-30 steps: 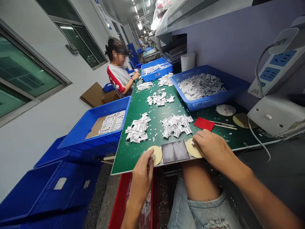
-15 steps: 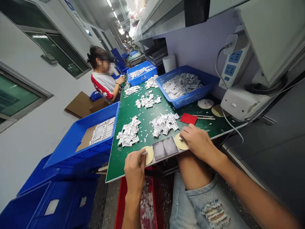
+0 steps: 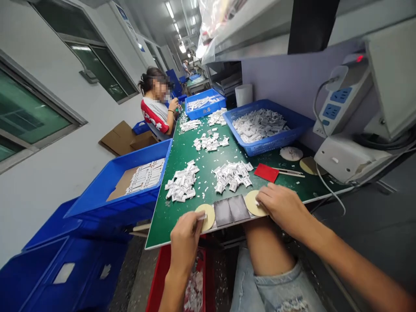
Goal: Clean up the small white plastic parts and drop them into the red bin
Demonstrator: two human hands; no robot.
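My left hand (image 3: 186, 232) pinches a small white plastic part (image 3: 202, 216) over the left yellow sanding disc (image 3: 209, 218) at the table's front edge. At the right yellow disc (image 3: 254, 203), my right hand (image 3: 276, 201) has its fingers closed on another small white piece (image 3: 258, 203), mostly covered by the fingertips. Between the discs lie two dark grey abrasive pads (image 3: 231, 211), side by side. Beyond them are a left pile of white plastic parts (image 3: 182, 182) and a right pile of the same parts (image 3: 232, 176).
A red square (image 3: 266, 172) and tweezers (image 3: 290, 173) lie right of the piles. Behind stands a blue basket (image 3: 251, 149) full of parts. A blue bin (image 3: 97, 206) adjoins the table's left side; a red bin (image 3: 157, 277) is below. A co-worker (image 3: 156, 104) sits at the far left.
The camera view has shifted, so the scene sits a little lower and further right. Both hands stay at their discs; the left one now shows the white part more plainly.
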